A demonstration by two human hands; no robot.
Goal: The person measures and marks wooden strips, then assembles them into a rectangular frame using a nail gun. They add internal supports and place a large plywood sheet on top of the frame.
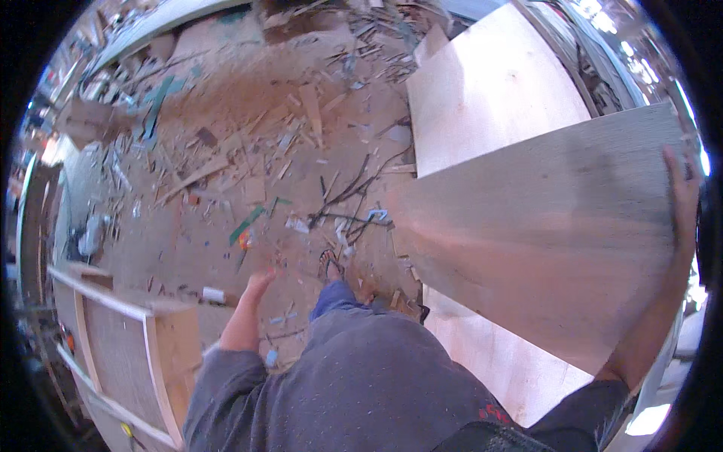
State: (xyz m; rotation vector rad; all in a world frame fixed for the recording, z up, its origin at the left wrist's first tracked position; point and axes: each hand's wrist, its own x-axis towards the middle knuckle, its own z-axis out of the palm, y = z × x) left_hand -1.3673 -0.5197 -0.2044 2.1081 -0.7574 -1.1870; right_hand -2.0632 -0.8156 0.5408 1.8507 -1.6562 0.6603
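Observation:
A large brown plywood sheet [542,226] stands tilted along my right side. My right arm reaches across its face, and my right hand [684,177] grips the sheet at its far right edge, with the fingertips partly lost near the picture's rim. My left hand [261,281] hangs away from my body above the littered floor. It touches nothing that I can see, and its fingers are too small and blurred to make out. Paler plywood panels [497,90] show behind the brown sheet, above and below it.
Wood offcuts [312,113], green strips [248,224] and dark cords or twigs [350,196] litter the floor [226,83]. At lower left stands a wooden frame or cabinet [113,331]. My sandalled foot [330,265] is among the scraps.

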